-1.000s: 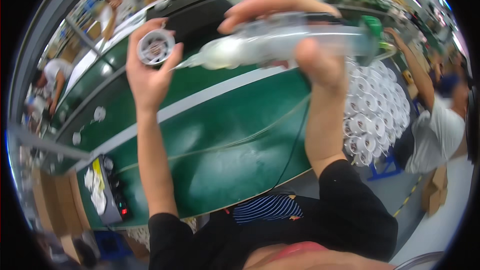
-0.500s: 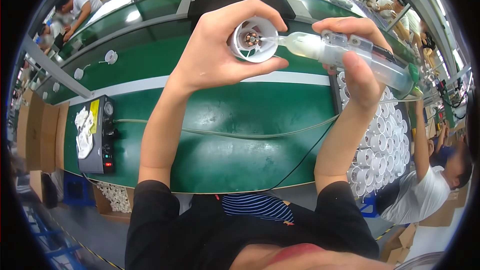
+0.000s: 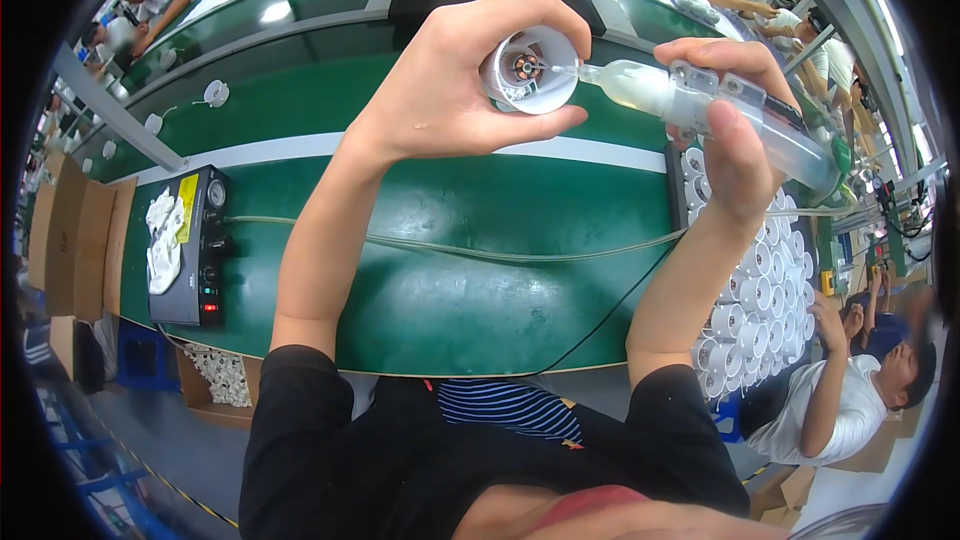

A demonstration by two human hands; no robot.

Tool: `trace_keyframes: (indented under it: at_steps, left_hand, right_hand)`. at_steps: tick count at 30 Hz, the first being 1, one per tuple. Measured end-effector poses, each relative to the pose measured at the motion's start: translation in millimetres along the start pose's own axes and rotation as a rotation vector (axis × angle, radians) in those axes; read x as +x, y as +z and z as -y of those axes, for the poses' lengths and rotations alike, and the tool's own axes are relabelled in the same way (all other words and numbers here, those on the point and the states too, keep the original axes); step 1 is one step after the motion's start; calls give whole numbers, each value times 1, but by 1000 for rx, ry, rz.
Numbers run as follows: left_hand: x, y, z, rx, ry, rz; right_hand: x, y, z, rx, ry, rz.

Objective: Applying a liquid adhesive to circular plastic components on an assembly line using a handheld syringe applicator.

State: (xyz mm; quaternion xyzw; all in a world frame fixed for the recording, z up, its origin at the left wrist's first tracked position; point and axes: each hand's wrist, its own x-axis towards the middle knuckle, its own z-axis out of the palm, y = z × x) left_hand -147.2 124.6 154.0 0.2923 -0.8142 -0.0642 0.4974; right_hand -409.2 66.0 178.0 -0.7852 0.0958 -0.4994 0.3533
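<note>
My left hand [image 3: 425,90] curls around a white cylindrical plastic housing [image 3: 559,85], its open mouth facing me. Inside the housing sits a small motor stator [image 3: 527,66] with copper windings. A clear dispensing syringe [image 3: 640,88] with milky contents and a green cap lies in the grip of my right hand [image 3: 742,145]. My right thumb and fingers press on the holder clipped around its barrel. The syringe's thin needle reaches into the housing's mouth, close to the stator; whether it touches is too small to tell.
A clear hose [image 3: 520,257] crosses the green bench [image 3: 450,320] near a black dispenser box [image 3: 205,270] topped with a white cloth [image 3: 164,240]. Rows of white housings [image 3: 750,315] stand at the right. Farther left lies another housing [image 3: 216,93]. A co-worker [image 3: 850,405] sits at the right.
Both hands have shifted slightly right with the housing and syringe. The housing has turned a little, so a pale part below the stator now shows. The co-worker at right has lowered an arm.
</note>
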Motion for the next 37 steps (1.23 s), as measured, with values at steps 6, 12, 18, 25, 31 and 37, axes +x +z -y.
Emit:
trace_keyframes:
  at_steps: [6,12,18,25,31,37]
  left_hand:
    - [-2,-3,-1,18,1,6]
    - [-1,-2,14,-18,-17,-45]
    - [-58,-7,127,708,-591,50]
    - [-97,-11,180,741,-436,203]
    - [-97,17,166,725,-298,438]
    - [-92,12,167,701,-327,204]
  right_hand:
    - [4,0,1,-81,-87,34]
    - [5,4,6,-165,-91,64]
    - [6,6,0,-131,-119,-37]
    - [4,6,0,-138,-159,2]
    - [11,14,-1,-114,-173,38]
    - [12,-2,-7,-130,-180,45]
